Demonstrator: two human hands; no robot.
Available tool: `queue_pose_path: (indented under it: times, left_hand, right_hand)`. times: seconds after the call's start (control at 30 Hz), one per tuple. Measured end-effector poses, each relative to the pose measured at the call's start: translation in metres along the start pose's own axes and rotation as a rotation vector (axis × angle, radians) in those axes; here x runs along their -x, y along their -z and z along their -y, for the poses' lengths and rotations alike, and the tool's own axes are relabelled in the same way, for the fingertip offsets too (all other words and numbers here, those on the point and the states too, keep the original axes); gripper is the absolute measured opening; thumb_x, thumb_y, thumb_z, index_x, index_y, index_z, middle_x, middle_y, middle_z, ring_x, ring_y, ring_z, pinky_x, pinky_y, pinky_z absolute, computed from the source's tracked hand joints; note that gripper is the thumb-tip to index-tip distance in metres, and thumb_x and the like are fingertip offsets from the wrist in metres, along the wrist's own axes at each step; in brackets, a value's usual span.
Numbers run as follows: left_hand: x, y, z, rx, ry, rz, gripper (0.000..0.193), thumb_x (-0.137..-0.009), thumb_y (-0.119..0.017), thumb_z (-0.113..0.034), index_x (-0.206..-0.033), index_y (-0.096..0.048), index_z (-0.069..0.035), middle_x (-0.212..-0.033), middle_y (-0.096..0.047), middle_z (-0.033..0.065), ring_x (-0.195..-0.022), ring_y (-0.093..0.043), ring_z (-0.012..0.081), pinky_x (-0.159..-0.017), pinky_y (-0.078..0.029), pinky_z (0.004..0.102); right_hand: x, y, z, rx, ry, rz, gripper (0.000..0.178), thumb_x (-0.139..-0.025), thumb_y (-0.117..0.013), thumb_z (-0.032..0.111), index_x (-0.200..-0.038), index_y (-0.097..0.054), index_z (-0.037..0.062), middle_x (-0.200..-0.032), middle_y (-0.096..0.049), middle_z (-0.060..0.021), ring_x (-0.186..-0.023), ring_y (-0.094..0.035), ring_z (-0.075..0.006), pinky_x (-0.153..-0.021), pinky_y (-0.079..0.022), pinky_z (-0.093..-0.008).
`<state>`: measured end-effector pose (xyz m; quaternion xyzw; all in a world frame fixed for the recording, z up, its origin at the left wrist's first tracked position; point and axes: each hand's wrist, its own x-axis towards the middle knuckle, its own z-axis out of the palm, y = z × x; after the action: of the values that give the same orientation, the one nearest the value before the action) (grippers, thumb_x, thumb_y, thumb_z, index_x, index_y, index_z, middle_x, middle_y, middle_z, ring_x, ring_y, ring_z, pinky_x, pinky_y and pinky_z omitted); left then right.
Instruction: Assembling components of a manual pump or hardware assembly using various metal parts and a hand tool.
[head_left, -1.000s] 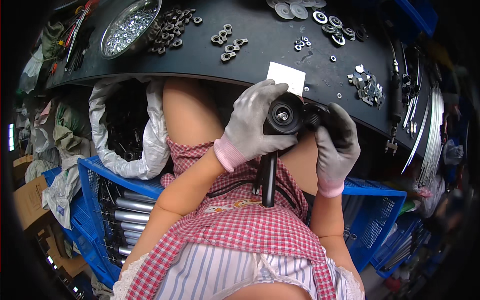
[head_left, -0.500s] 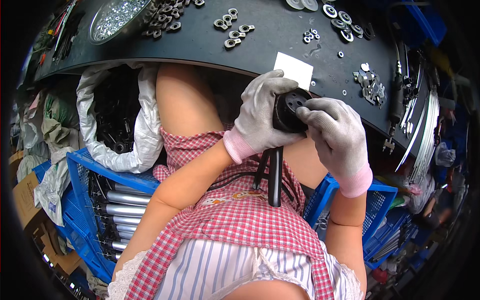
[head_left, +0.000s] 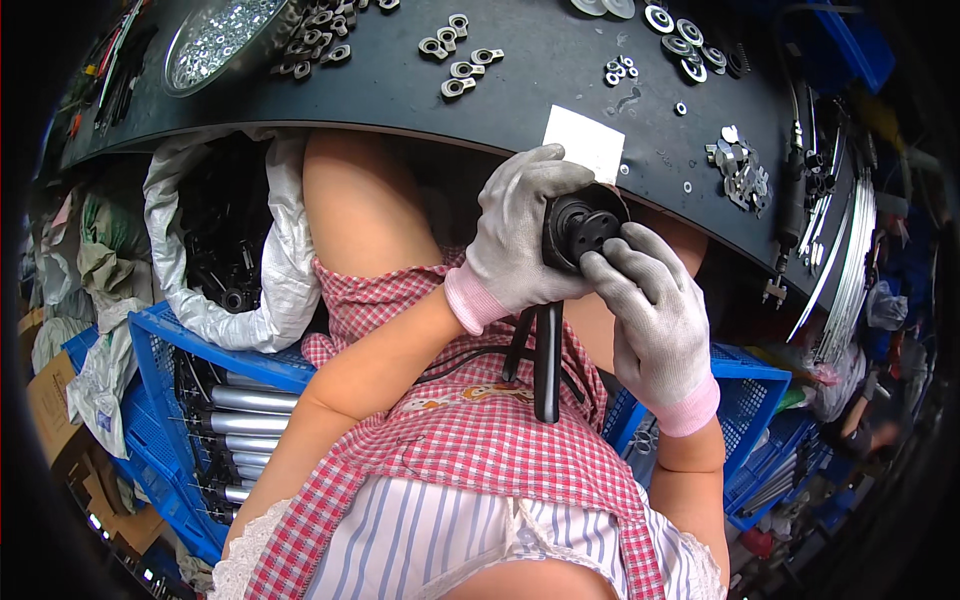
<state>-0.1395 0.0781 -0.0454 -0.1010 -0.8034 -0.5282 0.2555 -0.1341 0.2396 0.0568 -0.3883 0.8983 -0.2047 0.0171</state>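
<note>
- The left hand has its grip closed around a black round housing, near the middle of the frame, thumb below and fingers over the top.
- The right hand holds its grip part-way bent, fingertips up against a black holed disc at the housing's mouth; whether they pinch it cannot be told.
- Two black tubes hang below the housing; their upper ends are hidden behind the left hand.
- A white card lies on the near edge of the tabletop, just above the hands; the left fingers and the housing overlap its lower edge in view.
- Upper left of the frame: a shiny metal bowl of small bright pieces, with ring-ended metal lugs farther right.
- Upper right: round discs, pale-rimmed, and a heap of flat, thin metal plates.
- Right edge: long, slender silvery rods.
- Left: a crinkled white sack with dark parts inside, above a blue plastic crate containing smooth silver cylinders.
- Across the lap, a red-and-white checked apron of woven cloth.
</note>
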Motion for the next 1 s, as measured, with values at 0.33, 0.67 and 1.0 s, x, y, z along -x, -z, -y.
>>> queue_pose_path:
  times: [0.33,0.67,1.0]
  left_hand:
    - [0.000,-0.002,0.001,0.016,-0.004,-0.016,0.078,-0.045,-0.086,-0.031,-0.112,-0.051,-0.011,-0.107,-0.058,0.0102,-0.107,-0.055,0.0371,-0.096,-0.041,0.0488]
    - [0.004,0.001,0.000,0.052,0.125,0.061,0.086,-0.045,-0.089,-0.029,-0.119,-0.049,-0.011,-0.118,-0.054,0.0132,-0.120,-0.047,0.0361,-0.101,-0.039,0.0453]
    - [0.016,0.015,-0.013,-0.186,0.087,0.130,0.095,-0.053,-0.083,-0.052,-0.127,-0.044,-0.008,-0.123,-0.049,0.0144,-0.123,-0.041,0.0376,-0.104,-0.035,0.0486]
  right_hand:
    - [-0.012,-0.001,-0.010,0.099,0.056,-0.018,0.042,-0.065,-0.066,0.004,-0.106,-0.063,0.0087,-0.115,-0.058,-0.0071,-0.108,-0.055,-0.0316,-0.082,-0.048,-0.0408]
    - [-0.006,0.001,-0.011,-0.025,-0.051,0.034,0.042,-0.066,-0.062,0.000,-0.107,-0.057,0.0099,-0.119,-0.055,-0.0069,-0.083,-0.058,-0.0245,-0.071,-0.049,-0.0377]
    - [0.042,0.056,-0.161,0.450,-0.559,-0.792,0.030,-0.086,-0.057,0.012,-0.115,-0.061,0.0046,-0.114,-0.060,-0.0160,-0.103,-0.060,-0.0325,-0.088,-0.047,-0.0407]
